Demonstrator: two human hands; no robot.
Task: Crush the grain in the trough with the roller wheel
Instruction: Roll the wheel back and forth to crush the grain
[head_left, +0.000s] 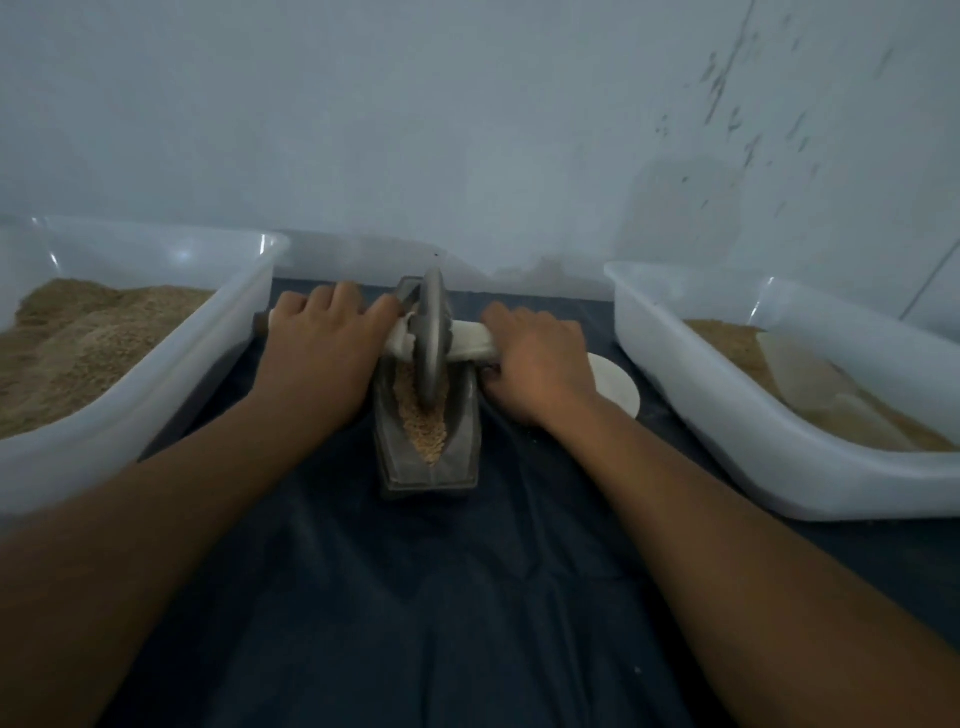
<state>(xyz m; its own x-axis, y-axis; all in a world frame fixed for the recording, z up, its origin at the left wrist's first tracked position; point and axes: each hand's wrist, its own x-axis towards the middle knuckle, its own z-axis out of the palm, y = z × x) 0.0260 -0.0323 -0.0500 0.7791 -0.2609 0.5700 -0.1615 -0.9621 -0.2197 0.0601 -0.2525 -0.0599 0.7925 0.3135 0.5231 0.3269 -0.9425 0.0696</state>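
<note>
A dark metal boat-shaped trough (457, 457) stands on the dark cloth, holding pale tan grain (427, 434). The grey roller wheel (432, 338) stands upright in the trough, its lower edge in the grain near the middle. A white-wrapped axle handle (470, 340) runs through the wheel. My left hand (322, 345) grips the handle's left end. My right hand (537, 361) grips its right end. Both hands lie close beside the wheel, and the far end of the trough is hidden behind it.
A translucent tub (171, 374) of brownish meal sits at the left. A second tub (727, 405) at the right holds a thinner layer of meal and a pale scoop (810, 384). A small white dish (618, 387) lies behind my right hand. A wall rises just beyond.
</note>
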